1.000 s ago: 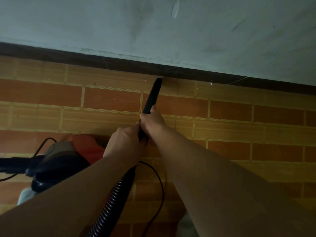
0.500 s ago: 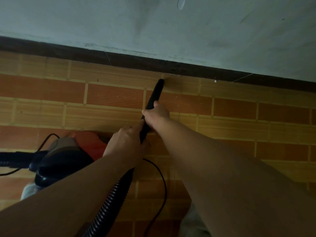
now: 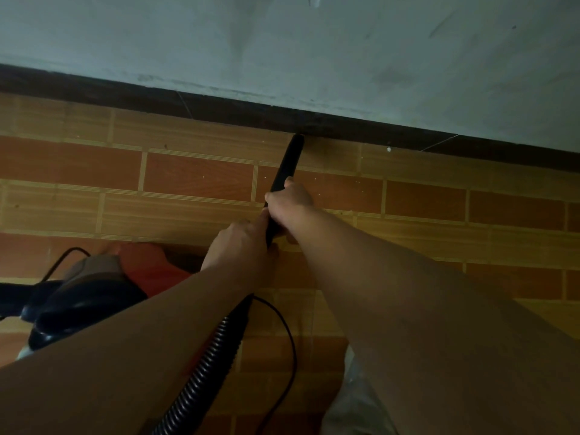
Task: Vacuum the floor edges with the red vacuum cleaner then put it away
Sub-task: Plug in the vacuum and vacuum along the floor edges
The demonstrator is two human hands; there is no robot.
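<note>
Crevice nozzle (image 3: 287, 166) angled up and slightly right, tip touching dark skirting (image 3: 219, 109) at floor edge. Right hand (image 3: 290, 202) nearer tip, left hand (image 3: 241, 246) behind; fingers of both wrapped around it. Red vacuum cleaner (image 3: 141, 268) on tiled floor (image 3: 439, 215), lower left.

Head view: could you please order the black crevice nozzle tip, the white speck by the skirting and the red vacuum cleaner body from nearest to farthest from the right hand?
1. Black crevice nozzle tip: just ahead of the right hand, at the dark skirting.
2. White speck: ahead and to the right, on the tiles by the skirting.
3. Red vacuum cleaner body: back left, behind the left forearm.
</note>
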